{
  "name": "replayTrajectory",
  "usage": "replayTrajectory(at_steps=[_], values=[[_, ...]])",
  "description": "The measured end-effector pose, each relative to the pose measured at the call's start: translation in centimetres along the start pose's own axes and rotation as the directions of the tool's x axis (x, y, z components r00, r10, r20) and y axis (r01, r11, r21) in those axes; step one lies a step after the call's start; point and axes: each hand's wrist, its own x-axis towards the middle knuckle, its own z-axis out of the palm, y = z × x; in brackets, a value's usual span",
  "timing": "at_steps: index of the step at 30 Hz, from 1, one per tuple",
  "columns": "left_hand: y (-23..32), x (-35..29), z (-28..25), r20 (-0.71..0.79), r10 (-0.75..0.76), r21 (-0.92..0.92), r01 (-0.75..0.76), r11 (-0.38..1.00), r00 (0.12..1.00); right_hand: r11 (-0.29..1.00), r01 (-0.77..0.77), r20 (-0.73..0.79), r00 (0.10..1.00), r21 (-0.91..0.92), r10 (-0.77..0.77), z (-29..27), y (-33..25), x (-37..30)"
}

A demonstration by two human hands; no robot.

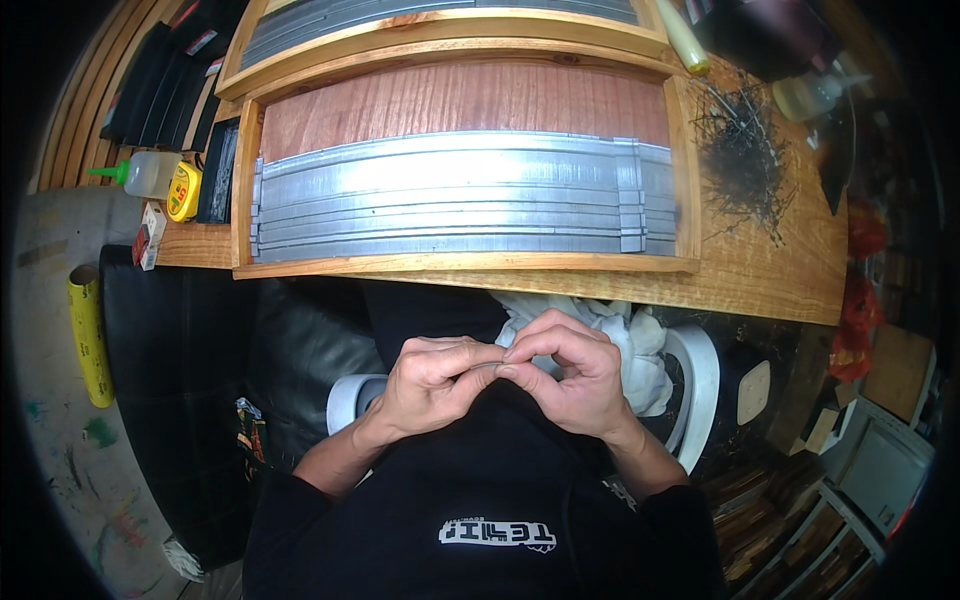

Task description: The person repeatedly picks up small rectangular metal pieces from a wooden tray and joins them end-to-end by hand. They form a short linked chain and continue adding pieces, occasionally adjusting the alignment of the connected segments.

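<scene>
Both hands are raised in front of my chest, below the table edge, with their fingertips meeting. My left hand (435,378) pinches one end of a small thin piece (487,365), thin as a wire or narrow strip; its kind is too small to make out. The other end sits between the thumb and forefinger of my right hand (575,375). Beyond the hands, a shallow wooden tray (470,266) lies on the table, holding several long silver metal strips (430,200) in rows across its lower part. Bare reddish board shows above them.
A second framed tray (450,30) lies behind. Right of the trays is a tangled heap of thin dark wire-like bits (742,150) and a squeeze bottle (810,97). At left stand a green-tipped bottle (150,174) and a yellow tape measure (183,192). White cloth (645,350) hangs below the table.
</scene>
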Motion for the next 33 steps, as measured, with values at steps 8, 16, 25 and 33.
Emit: replayTrajectory(at_steps=[8,16,25,33], values=[[0.2,0.0,-0.1,0.002,-0.028,0.020,0.028,0.999,1.000,1.000,-0.014,-0.007,1.000,0.015,0.014,0.1,0.0,-0.1],[-0.1,-0.2,0.0,-0.021,-0.040,0.036,0.040,0.999,0.999,0.978,0.102,0.034,0.995,-0.181,-0.098,0.0,-0.4,0.3],[0.3,0.0,0.1,-0.019,-0.069,0.059,0.070,0.996,0.997,0.975,0.099,-0.013,0.994,-0.197,-0.104,0.1,-0.6,0.1],[0.5,0.9,0.6,-0.082,0.009,0.049,-0.005,0.999,0.997,0.421,-0.002,-0.244,0.819,-0.907,-0.520,-8.1,-9.0,1.5]])
